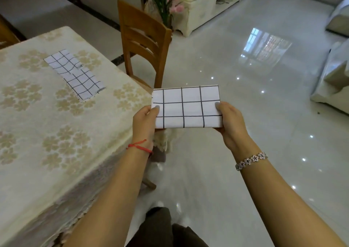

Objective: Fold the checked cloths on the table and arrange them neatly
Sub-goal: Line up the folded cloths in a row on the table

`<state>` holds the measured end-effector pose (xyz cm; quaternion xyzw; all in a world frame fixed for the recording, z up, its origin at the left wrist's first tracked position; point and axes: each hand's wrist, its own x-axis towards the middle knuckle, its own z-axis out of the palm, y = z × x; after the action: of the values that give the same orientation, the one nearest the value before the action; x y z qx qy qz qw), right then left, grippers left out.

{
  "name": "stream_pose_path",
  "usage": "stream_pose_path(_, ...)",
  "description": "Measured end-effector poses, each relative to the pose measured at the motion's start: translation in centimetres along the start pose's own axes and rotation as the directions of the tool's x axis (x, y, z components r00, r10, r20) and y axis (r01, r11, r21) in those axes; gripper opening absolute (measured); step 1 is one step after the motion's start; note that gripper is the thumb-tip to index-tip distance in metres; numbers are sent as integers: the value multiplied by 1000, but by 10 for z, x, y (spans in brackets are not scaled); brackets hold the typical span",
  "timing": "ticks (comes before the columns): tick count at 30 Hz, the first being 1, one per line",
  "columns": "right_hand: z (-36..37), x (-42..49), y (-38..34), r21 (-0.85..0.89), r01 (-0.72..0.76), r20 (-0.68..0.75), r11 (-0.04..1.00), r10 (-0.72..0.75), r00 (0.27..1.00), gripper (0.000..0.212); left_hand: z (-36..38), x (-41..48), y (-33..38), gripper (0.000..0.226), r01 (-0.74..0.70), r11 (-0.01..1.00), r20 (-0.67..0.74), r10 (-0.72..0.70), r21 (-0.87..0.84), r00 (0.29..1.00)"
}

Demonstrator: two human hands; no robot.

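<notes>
A white cloth with a black check (186, 107), folded into a flat rectangle, hangs in the air over the floor just right of the table corner. My left hand (144, 122) pinches its left edge, thumb on top. My right hand (229, 121) pinches its right edge the same way. Two more folded checked cloths lie side by side on the table (56, 152), one farther back (63, 61) and one nearer (85, 85), their corners touching.
The table wears a cream floral cloth. A wooden chair (143, 38) stands at its far right side. A vase of grasses and pink flowers (166, 3) stands behind the chair. White sofas (334, 80) line the right across a glossy tiled floor.
</notes>
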<state>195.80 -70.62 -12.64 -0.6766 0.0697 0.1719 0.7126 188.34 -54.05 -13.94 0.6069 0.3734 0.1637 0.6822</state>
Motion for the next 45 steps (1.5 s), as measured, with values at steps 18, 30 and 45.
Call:
stream_pose_path(18, 10, 139, -35, -57, 11, -132, 998, -18, 991, 21, 92, 142, 25, 29, -101, 985, 26, 98, 141, 995)
stream_pose_path(30, 15, 260, -64, -99, -12, -18, 995, 10, 1000, 24, 150, 210, 41, 28, -86, 989, -127, 102, 120, 987)
stream_pose_path(45, 39, 404, -127, -354, 107, 445, 929, 67, 893, 18, 218, 262, 59, 27, -77, 986, -554, -18, -147, 832)
